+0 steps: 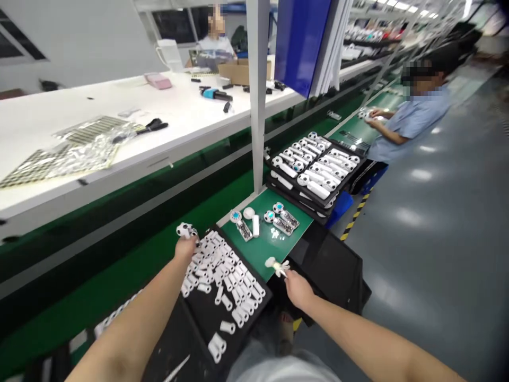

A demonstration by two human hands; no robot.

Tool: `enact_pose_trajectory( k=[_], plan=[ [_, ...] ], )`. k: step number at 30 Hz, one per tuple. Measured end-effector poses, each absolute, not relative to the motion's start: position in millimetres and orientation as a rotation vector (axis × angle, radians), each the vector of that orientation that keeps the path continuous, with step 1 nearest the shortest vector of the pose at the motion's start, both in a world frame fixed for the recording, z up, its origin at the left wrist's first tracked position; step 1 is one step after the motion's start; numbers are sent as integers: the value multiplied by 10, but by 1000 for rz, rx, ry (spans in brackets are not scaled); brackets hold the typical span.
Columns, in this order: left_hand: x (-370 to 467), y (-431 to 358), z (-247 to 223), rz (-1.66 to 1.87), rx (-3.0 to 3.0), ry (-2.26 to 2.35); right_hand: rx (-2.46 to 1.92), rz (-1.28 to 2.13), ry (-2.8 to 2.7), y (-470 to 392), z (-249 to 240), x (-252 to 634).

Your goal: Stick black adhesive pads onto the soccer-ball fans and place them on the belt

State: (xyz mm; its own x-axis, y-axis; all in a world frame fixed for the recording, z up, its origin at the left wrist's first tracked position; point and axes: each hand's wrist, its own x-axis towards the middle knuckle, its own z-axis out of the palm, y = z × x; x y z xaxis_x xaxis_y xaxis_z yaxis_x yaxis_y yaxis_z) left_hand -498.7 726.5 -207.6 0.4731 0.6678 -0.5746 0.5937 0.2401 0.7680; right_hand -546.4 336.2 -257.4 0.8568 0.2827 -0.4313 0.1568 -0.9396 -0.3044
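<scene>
My left hand (186,248) is closed on a white football-patterned piece (185,229) with black spots, above the far left corner of a black tray (199,313). That tray holds many short white plastic sleeves (226,265). Near the front edge of the green work surface, my right hand (298,289) grips a small whitish piece (277,265) with several prongs; its exact kind is unclear. Beyond it on the green surface (258,254) lie opened football-headed units (283,223) with bare circuit boards, a white cover (255,226), a white round cap (249,213) and small white bits (275,233).
Stacked black trays (318,199) of football-headed white units stand at the far right. A white post (257,106) rises behind the work surface. Black trays (330,265) sit low at right. A co-worker (417,116) sits farther along the line; another person (217,42) is at the back.
</scene>
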Motion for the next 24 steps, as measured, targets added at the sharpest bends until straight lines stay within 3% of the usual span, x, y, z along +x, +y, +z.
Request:
enact_pose_trajectory(
  k=[6,12,18,24],
  plan=[
    [-3888,7859,-2363,197,1300,1107,-2775,569,-450,4008,-2914,-4978],
    [-3353,7947,-2682,190,1272,1158,-2864,426,-342,3897,-2953,-4535],
    [-3646,7602,-2682,9,1389,1157,-2908,448,-252,3780,-2896,-3587],
    [-4899,6861,-2209,-18,1342,907,-2841,508,-153,3851,-2596,-3465]
  ],
)
